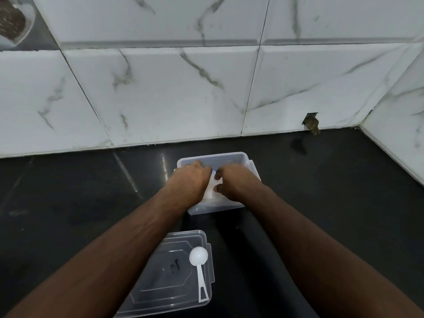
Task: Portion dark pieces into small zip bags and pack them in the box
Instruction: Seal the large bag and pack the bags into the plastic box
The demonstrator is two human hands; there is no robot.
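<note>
Both hands over clear box (238, 157) near table (321, 203) rear edge. Left hand (192, 177), right hand (234, 184) grip: fingers curled, pinching white bags (212, 191). Lid (169, 276), scoop (199, 260) at front edge.

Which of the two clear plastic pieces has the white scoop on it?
The flat lid nearest the person; the white scoop lies on it. Both hands reach into the box.

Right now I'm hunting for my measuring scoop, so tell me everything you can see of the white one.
The white scoop looks like smooth plastic: a round bowl and a flat handle ending in a cut-out loop. It lies on the clear lid on the dark counter, near the lid's right edge, bowl toward the wall, handle toward the person. I can't tell which way the bowl faces. Only the lid touches it; neither hand does.
</note>
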